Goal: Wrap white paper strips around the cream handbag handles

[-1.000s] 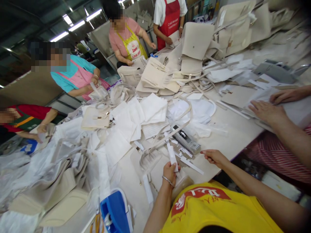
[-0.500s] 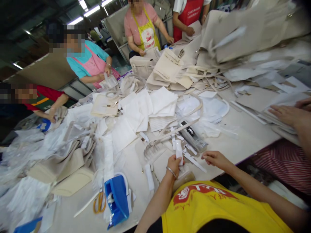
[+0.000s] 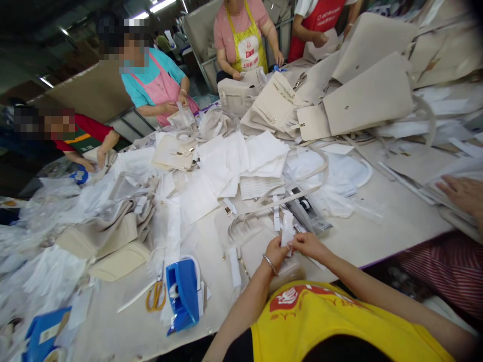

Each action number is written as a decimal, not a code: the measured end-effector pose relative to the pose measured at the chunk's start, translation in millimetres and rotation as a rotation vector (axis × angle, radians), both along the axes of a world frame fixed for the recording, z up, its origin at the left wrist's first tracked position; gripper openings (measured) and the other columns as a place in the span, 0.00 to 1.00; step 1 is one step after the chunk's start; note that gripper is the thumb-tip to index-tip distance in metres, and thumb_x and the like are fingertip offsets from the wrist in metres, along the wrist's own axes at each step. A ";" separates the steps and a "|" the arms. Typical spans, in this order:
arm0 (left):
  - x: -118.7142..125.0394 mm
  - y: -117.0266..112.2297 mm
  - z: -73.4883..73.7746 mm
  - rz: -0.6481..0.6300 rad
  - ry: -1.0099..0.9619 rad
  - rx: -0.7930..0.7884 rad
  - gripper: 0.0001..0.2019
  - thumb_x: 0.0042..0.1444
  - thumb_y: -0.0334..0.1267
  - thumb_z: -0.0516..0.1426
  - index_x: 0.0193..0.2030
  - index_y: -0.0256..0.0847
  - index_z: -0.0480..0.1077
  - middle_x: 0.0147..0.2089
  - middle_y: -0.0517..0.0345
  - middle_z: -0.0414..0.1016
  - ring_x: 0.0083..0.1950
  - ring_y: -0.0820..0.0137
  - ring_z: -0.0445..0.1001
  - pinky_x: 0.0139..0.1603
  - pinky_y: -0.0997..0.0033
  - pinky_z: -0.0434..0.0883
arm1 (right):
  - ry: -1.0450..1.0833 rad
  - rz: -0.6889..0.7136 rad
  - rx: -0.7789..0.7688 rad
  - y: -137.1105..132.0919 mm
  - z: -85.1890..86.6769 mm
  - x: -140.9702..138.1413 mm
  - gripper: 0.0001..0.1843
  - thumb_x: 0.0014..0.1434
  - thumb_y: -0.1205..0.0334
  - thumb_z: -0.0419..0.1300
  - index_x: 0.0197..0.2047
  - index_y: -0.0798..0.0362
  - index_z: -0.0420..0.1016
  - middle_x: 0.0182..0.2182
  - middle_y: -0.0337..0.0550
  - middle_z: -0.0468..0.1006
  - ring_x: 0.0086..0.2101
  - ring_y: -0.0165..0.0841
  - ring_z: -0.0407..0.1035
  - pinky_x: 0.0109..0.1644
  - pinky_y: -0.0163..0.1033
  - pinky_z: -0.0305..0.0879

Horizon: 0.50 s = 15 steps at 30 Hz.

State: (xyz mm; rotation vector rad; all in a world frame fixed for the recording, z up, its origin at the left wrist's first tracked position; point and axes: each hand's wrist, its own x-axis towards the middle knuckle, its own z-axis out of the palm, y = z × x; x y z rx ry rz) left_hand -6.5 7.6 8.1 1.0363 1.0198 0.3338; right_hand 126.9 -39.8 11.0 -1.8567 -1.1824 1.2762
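My left hand (image 3: 276, 253), with a twisted bangle at the wrist, grips a white wrapped strip (image 3: 287, 227) that stands up from the fingers. At the strip's lower end, the closed fingertips of my right hand (image 3: 310, 245) pinch it beside the left thumb. Below my hands, a beige bag in clear plastic (image 3: 290, 276) lies against my yellow apron (image 3: 317, 317). Just beyond them is a grey box-like device (image 3: 307, 213), with a beige strap (image 3: 279, 202) and white slips around it.
A blue tape dispenser (image 3: 183, 294) and orange-handled scissors (image 3: 155, 295) lie at the left front. White sheets (image 3: 260, 153) are stacked mid-table, with beige bags (image 3: 370, 98) piled behind. Co-workers line the far side; a co-worker's hand (image 3: 462, 198) rests on material at right.
My right hand has moved left to meet the strip in my left hand. The lifted bag panels at the right back have dropped onto the pile. The view has shifted slightly.
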 end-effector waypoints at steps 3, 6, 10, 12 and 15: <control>0.2 -1.8 -0.8 -0.001 -0.066 -0.012 0.12 0.36 0.32 0.57 0.32 0.35 0.69 0.26 0.59 0.70 0.27 0.74 0.64 0.30 0.75 0.62 | -0.034 -0.003 -0.044 -1.2 -1.9 1.4 0.17 0.44 0.51 0.54 0.16 0.56 0.70 0.15 0.37 0.70 0.20 0.28 0.60 0.25 0.33 0.54; 0.8 -3.8 4.0 0.043 -0.174 -0.088 0.13 0.35 0.34 0.58 0.33 0.34 0.69 0.25 0.59 0.69 0.25 0.75 0.63 0.29 0.75 0.60 | -0.030 -0.014 -0.066 -1.2 -5.1 1.1 0.18 0.45 0.50 0.53 0.17 0.56 0.71 0.14 0.38 0.70 0.19 0.28 0.60 0.23 0.33 0.52; 1.1 -3.7 10.7 0.135 -0.263 -0.206 0.17 0.34 0.39 0.61 0.33 0.32 0.68 0.25 0.57 0.69 0.25 0.76 0.63 0.28 0.75 0.60 | -0.021 -0.046 -0.056 -0.9 -7.0 0.7 0.19 0.45 0.50 0.53 0.18 0.56 0.73 0.13 0.37 0.68 0.18 0.27 0.57 0.22 0.33 0.50; 0.7 -2.7 10.5 0.204 -0.258 -0.244 0.19 0.32 0.39 0.62 0.32 0.32 0.68 0.26 0.57 0.70 0.25 0.77 0.64 0.29 0.74 0.61 | 0.017 -0.039 -0.041 -1.3 -4.9 1.7 0.18 0.45 0.50 0.54 0.19 0.56 0.73 0.12 0.35 0.64 0.17 0.25 0.54 0.21 0.32 0.47; -0.2 -1.3 8.0 0.264 -0.259 -0.282 0.19 0.30 0.39 0.63 0.31 0.33 0.68 0.28 0.56 0.70 0.24 0.77 0.64 0.29 0.74 0.61 | 0.127 -0.029 -0.053 -2.9 -0.6 4.3 0.17 0.45 0.51 0.55 0.22 0.57 0.74 0.09 0.32 0.58 0.14 0.23 0.48 0.19 0.32 0.43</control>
